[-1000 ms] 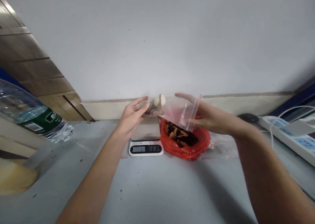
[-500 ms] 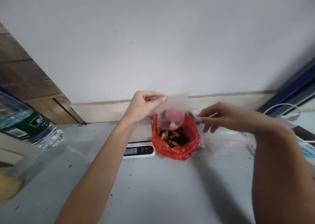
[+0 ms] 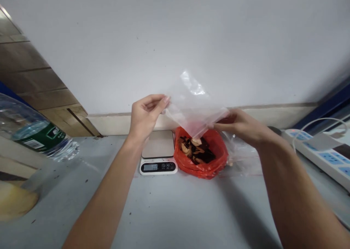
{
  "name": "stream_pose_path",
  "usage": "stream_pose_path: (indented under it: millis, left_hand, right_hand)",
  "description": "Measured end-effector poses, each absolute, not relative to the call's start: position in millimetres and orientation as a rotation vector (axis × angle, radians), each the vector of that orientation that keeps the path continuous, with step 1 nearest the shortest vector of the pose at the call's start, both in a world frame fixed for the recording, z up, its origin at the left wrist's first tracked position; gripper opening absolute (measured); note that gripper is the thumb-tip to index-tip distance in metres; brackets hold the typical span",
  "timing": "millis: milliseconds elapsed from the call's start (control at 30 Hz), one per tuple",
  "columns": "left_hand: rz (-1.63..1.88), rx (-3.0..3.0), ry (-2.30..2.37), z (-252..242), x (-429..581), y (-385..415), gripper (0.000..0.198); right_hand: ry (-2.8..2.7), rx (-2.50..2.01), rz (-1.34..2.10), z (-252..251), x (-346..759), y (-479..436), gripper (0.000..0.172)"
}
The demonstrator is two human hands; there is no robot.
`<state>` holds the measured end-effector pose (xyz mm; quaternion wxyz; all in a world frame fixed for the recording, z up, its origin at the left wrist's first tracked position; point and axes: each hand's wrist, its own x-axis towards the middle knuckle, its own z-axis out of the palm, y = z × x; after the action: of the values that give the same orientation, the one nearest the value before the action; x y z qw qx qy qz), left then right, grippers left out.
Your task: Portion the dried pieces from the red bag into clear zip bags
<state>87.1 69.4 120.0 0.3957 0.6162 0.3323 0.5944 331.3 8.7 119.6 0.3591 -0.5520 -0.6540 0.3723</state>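
A clear plastic bag [image 3: 193, 99] is stretched between my two hands, tilted, above the red bag. My left hand [image 3: 146, 114] pinches its left corner between thumb and fingers. At the right corner, my right hand [image 3: 236, 125] grips the plastic, its fingertips partly hidden. Below, an open red plastic bag [image 3: 202, 170] holds dried brown and tan pieces [image 3: 193, 150] that look like slices or leaves. Beside it on the left is a white digital scale [image 3: 158, 167] with a bare plate; its display seems to read 0.0.
More clear plastic bags [image 3: 246, 159] lie right of the red bag. A power strip [image 3: 322, 154] with a white cable sits at the far right. A large water bottle [image 3: 41, 132] and a blurred yellowish object [image 3: 16, 201] are on the left. A white wall [image 3: 175, 41] rises behind.
My right hand has moved left and taken hold of the clear bag, which is now raised and spread wider. My left hand has shifted left, and more of the scale shows.
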Motion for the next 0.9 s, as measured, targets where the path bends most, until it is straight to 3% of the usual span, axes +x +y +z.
stream_pose_path:
  millis: [300,433,600,900]
  left_hand:
    - [1.242,1.654,1.234,75.7,-0.8,62.6,0.043]
    - [1.177,1.62,1.566,54.8,-50.9,58.2,0.056]
    - [1.01,1.602,1.777,45.6,-99.7,46.4,0.042]
    - [0.75,1.756,1.699,41.1,-116.5,40.7,0.026]
  right_hand:
    - [-1.449,-1.243,0.877,99.8,259.6,15.5,0.031]
    - [-1.725,-1.204,0.433,91.1,207.3,16.8,0.02]
    - [-2.392,-1.07,-0.084,71.5,132.4,13.9,0.028]
    - [-2.857,-0.99,0.243,30.5,79.3,-2.3,0.025]
